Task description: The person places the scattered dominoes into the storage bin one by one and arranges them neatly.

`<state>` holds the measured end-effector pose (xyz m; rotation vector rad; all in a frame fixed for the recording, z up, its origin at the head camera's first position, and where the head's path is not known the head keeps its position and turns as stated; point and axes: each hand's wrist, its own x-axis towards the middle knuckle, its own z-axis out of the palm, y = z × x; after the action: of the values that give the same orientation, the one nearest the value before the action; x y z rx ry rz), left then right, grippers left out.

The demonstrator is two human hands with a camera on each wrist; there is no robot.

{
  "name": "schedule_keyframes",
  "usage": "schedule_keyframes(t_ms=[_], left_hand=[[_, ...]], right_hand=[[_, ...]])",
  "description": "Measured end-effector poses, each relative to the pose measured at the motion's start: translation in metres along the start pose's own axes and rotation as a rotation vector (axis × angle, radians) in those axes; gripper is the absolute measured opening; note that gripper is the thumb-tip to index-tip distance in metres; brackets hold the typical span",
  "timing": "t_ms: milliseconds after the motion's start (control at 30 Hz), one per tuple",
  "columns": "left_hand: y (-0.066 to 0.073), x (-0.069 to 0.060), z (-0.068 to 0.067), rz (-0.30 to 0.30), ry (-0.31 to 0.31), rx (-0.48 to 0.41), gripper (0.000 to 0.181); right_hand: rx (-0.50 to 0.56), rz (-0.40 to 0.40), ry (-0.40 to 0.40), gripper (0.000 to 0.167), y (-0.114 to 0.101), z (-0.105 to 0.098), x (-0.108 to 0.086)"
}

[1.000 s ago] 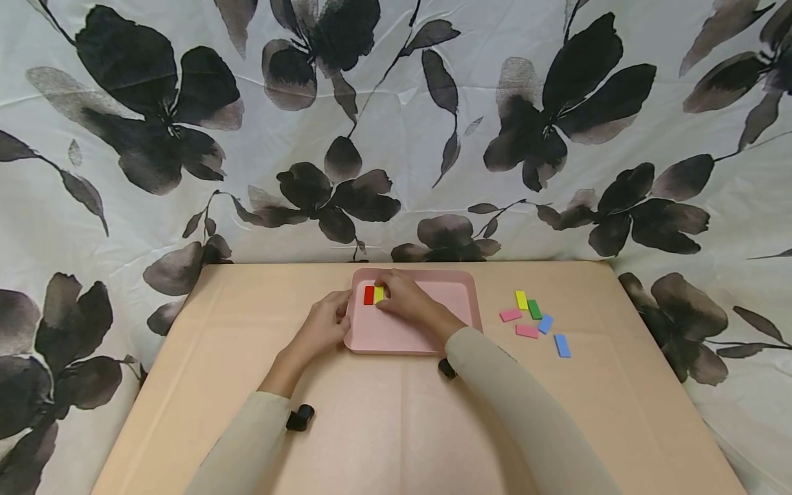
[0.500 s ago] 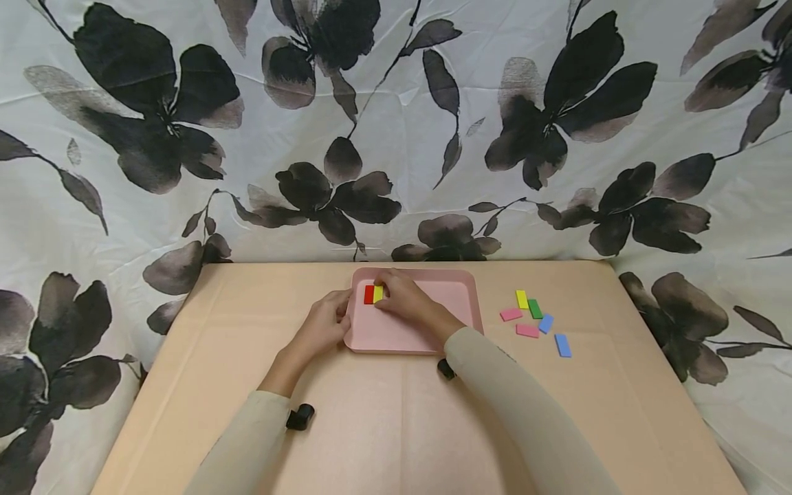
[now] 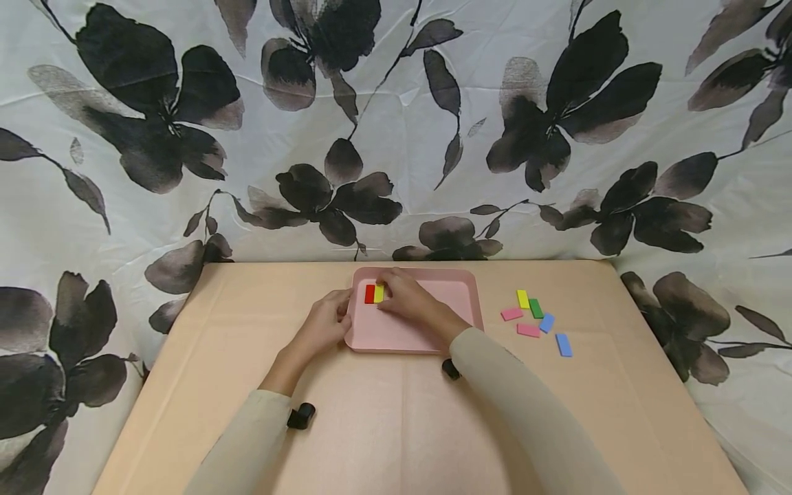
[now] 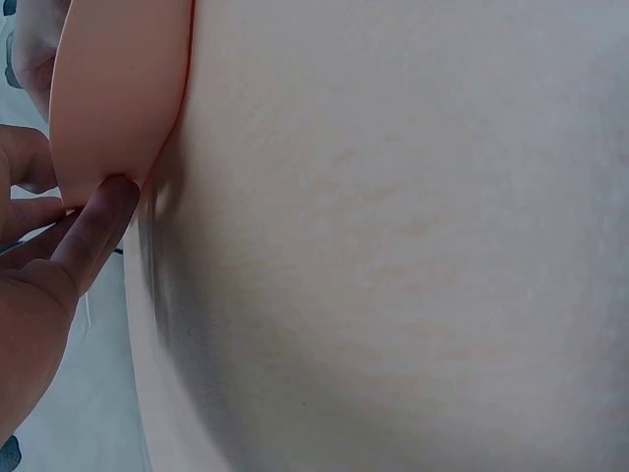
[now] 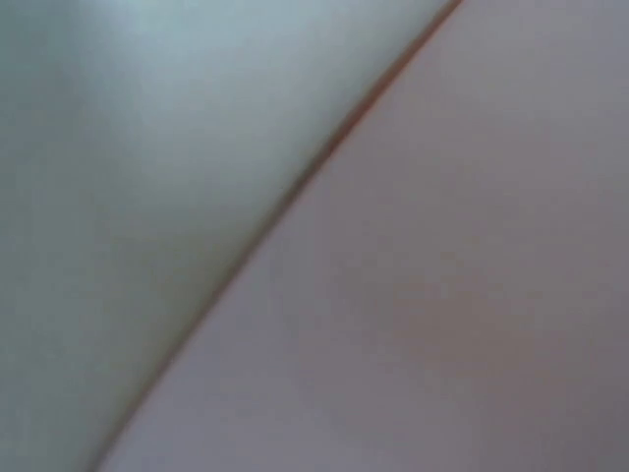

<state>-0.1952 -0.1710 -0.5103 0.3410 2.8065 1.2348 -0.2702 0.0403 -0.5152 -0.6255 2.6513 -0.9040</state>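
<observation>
A pink tray point(image 3: 408, 346) lies at the table's back edge. Inside its upper left part, a red block point(image 3: 369, 294) and a yellow block point(image 3: 379, 294) stand side by side, touching. The right hand point(image 3: 411, 300) reaches over the tray and pinches the yellow block, its fingers covering part of it. At the tray's left edge the left hand point(image 3: 323, 324) grips the rim; in the left wrist view, that hand point(image 4: 49, 265) has its thumb and fingers on the tray's corner point(image 4: 118, 98). The right wrist view shows only a blurred tray surface point(image 5: 442, 295) and its edge.
Right of the tray on the table point(image 3: 371, 440) lie a yellow block point(image 3: 522, 299), a green block point(image 3: 535, 309), two pink blocks point(image 3: 511, 314) and two blue blocks point(image 3: 564, 345). A floral cloth point(image 3: 396, 124) hangs behind the table.
</observation>
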Motion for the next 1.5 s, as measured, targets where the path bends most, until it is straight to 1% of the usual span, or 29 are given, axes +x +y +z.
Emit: schedule_keyframes(t_ms=[167,300,433,533,700,967,1100,1200,1300,1400,1500], left_hand=[[-0.001,0.001,0.000,0.002,0.016,0.015,0.057],[-0.002,0.002,0.001,0.002,0.026,0.011,0.057],[-0.002,0.002,0.001,0.003,0.027,0.005,0.056],[-0.002,0.003,0.002,0.002,0.031,0.012,0.056],[-0.002,0.005,0.003,-0.012,0.033,0.012,0.056],[0.000,0.007,0.002,-0.031,0.031,0.021,0.056],[0.001,0.010,0.004,-0.024,0.035,0.018,0.056],[0.001,0.012,0.006,-0.010,0.040,0.025,0.056],[0.001,0.014,0.008,-0.001,0.046,0.030,0.056],[0.001,0.014,0.009,-0.003,0.049,0.027,0.056],[0.001,0.015,0.009,-0.007,0.049,0.019,0.056]], right_hand=[[-0.008,-0.008,-0.018,0.049,0.000,-0.016,-0.012],[-0.004,-0.029,-0.012,0.052,0.002,-0.030,-0.023],[0.001,-0.044,0.012,0.052,0.005,-0.043,-0.036],[0.027,-0.041,0.030,0.052,0.008,-0.053,-0.047],[0.050,-0.046,0.076,0.051,0.020,-0.071,-0.064],[0.079,-0.051,0.168,0.051,0.051,-0.091,-0.085],[0.104,-0.071,0.222,0.051,0.070,-0.104,-0.099],[0.121,-0.082,0.268,0.049,0.088,-0.113,-0.110],[0.136,-0.058,0.303,0.046,0.109,-0.119,-0.121],[0.135,-0.027,0.318,0.045,0.127,-0.125,-0.130],[0.090,-0.016,0.334,0.044,0.144,-0.133,-0.135]])
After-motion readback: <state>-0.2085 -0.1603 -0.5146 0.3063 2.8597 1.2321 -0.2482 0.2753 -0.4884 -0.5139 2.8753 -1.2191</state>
